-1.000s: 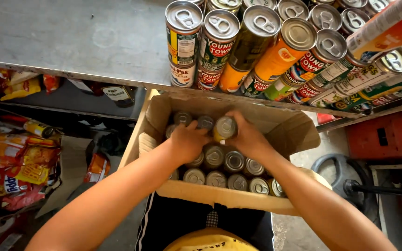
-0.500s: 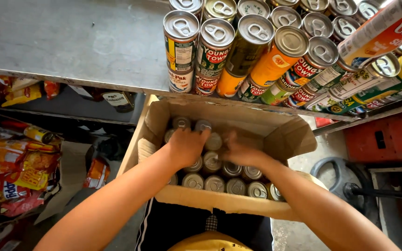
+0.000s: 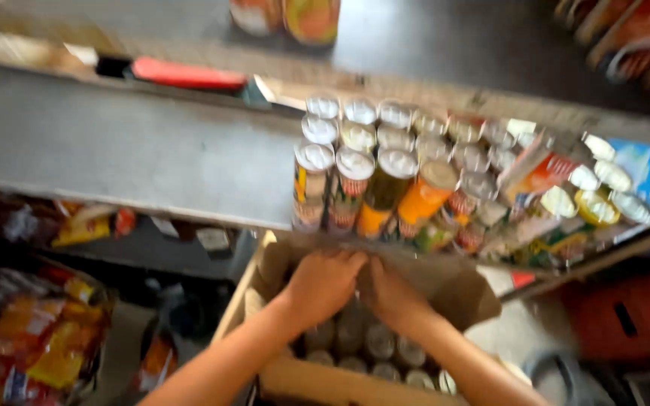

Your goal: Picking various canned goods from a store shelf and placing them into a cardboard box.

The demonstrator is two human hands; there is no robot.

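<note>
Head | both hands (image 3: 359,284) together in cardboard box (image 3: 453,289) | silver-topped cans (image 3: 376,340), blurred

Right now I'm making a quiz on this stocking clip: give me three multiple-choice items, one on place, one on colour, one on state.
1. Where are both hands?
A in the cardboard box
B on the shelf
C on the floor

2. What colour is the long flat thing at the shelf's back?
A blue
B red
C green

3. How do the shelf cans stand?
A upright
B toppled
C crushed

A: left hand and right hand reach into the cardboard box.
B: long flat thing is red.
A: shelf cans show their tops.
</note>
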